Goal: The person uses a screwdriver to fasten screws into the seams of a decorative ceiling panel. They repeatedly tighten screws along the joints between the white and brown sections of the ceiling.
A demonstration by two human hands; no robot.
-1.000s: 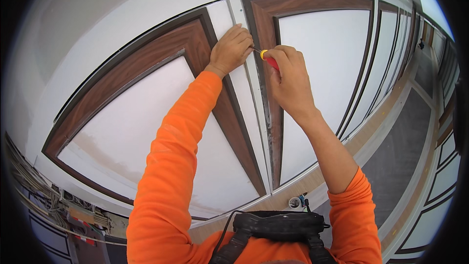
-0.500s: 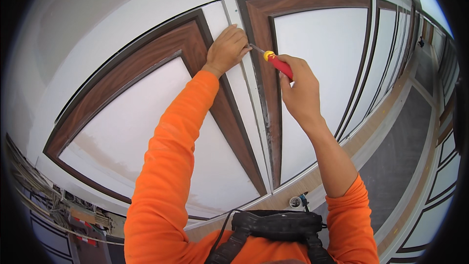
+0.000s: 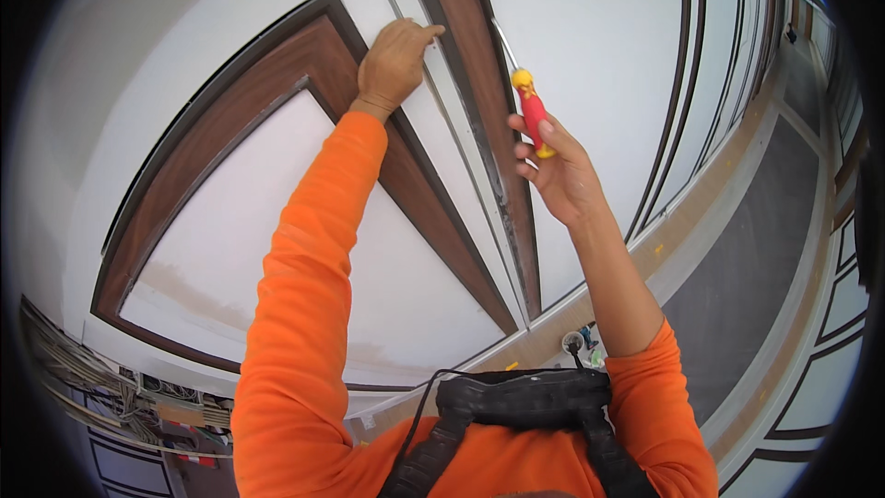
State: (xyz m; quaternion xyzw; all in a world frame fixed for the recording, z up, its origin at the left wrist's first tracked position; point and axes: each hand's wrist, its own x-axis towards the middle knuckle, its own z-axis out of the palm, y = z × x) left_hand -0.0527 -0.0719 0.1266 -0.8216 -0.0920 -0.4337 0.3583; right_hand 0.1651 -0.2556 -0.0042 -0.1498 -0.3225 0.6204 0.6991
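Observation:
My right hand (image 3: pixel 558 171) holds a screwdriver (image 3: pixel 532 112) by its red and yellow handle, the fingers only partly wrapped round it. Its metal shaft points up and slightly left, and the tip is apart from the wall, in front of the right panel. High up between two framed panels, my left hand (image 3: pixel 396 60) lies against a narrow white strip (image 3: pixel 442 134) with a thin metal channel. Its fingers are bent and one digit sticks out to the right; whatever they pinch is hidden. Dark brown wood-look frame moulding (image 3: pixel 323 55) borders the left panel.
Bundled cables (image 3: pixel 101 401) hang at the lower left. Below, near my chest, a small white tub (image 3: pixel 573 343) stands beside a tool. A black chest harness (image 3: pixel 524 406) crosses my front. To the right runs a corridor with a grey floor (image 3: pixel 756 249).
The screwdriver tip has come away from beside my left hand, and the tool now points more upward. My right-hand grip has loosened. The view has shifted, so the panels appear further up and left.

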